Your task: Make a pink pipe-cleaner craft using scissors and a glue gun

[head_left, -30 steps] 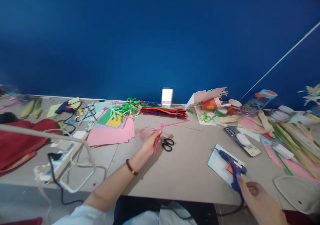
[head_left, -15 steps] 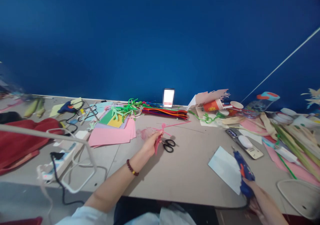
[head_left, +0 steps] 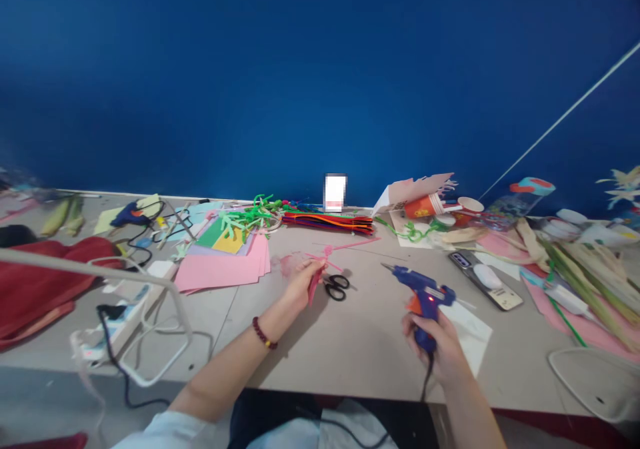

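Observation:
Pinched in the fingers of my left hand [head_left: 301,288] is a pink pipe-cleaner piece [head_left: 329,252], with thin arms sticking out past the fingertips and a flat pink part hanging below. Black-handled scissors [head_left: 337,287] lie on the table just right of that hand. My right hand [head_left: 435,342] is wrapped round the grip of a blue hot glue gun [head_left: 423,292]. Its nozzle points left, toward the pink piece but apart from it, and a small red light glows on its body. Behind the right forearm lies a pale sheet of paper [head_left: 467,332], partly covered.
A bundle of coloured pipe cleaners [head_left: 327,223] lies by the wall under a small bright screen [head_left: 335,192]. Pink paper sheets [head_left: 220,272] and a power strip [head_left: 133,309] are on the left. A phone [head_left: 485,280] and corn husks [head_left: 590,279] lie on the right.
My right hand has lifted the glue gun off the pale paper and brought it left, its nozzle now turned left. My left hand has stayed nearly still with the pink piece.

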The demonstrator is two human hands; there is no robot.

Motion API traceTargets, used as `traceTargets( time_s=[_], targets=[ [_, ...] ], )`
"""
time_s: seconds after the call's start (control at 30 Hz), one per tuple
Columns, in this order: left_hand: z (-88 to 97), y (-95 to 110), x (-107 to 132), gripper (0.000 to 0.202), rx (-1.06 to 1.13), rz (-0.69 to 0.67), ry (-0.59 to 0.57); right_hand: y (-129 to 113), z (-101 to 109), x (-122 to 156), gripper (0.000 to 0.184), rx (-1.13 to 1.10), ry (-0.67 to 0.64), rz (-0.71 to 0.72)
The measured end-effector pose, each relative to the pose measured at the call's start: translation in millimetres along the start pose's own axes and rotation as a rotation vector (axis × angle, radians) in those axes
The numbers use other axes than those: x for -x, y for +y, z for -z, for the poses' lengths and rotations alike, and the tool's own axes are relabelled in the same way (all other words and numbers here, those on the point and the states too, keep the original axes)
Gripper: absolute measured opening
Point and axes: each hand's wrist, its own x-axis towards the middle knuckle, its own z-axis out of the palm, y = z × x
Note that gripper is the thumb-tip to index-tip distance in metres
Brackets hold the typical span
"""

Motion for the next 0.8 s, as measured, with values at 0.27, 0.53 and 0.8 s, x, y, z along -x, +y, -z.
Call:
traceTargets(
  time_s=[0.27,0.53,0.8],
  targets=[
    [-1.2,0.7,0.7,0.025,-0.041,-0.055,-0.002,-0.8,-51.3,-28.2,0.043,0.11,-0.248,-0.02],
    [-0.8,-6.2,-1.0,0.027,-0.005,-0.033,-0.048,15.5,-54.3,-37.4,0.041,0.117,-0.208,-0.004],
    [-2.2,-6.1,-0.8,0.025,0.028,-0.029,-0.064,26.9,-54.6,-38.5,0.036,0.231,-0.184,0.011]
  ],
)
